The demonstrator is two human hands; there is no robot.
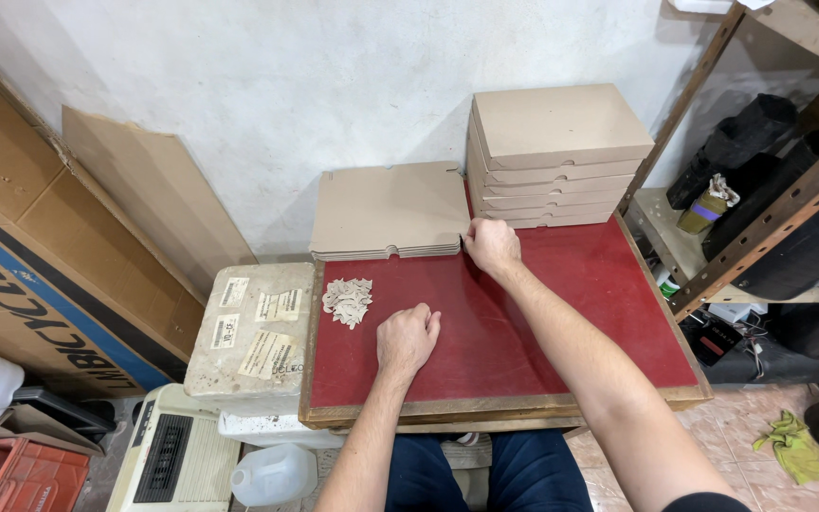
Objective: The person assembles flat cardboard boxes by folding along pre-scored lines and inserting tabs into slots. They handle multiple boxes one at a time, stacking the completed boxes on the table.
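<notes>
red table (pixel 561 313) | right hand (pixel 491 245) – grip pinching flat cardboard stack (pixel 386 210) | left hand (pixel 407 338) – fisted, empty

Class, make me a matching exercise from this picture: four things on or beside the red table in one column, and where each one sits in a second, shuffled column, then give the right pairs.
Things:
1. Stack of flat cardboard sheets
2. Stack of folded boxes
3. Pile of small cardboard scraps
4. White foam box

Places:
A. Far right corner of the red table, against the wall
B. Off the table, at its left side
C. Far left of the table, the right hand at its edge
D. On the table, just left of the left hand

Pairs: 1-C, 2-A, 3-D, 4-B
</notes>
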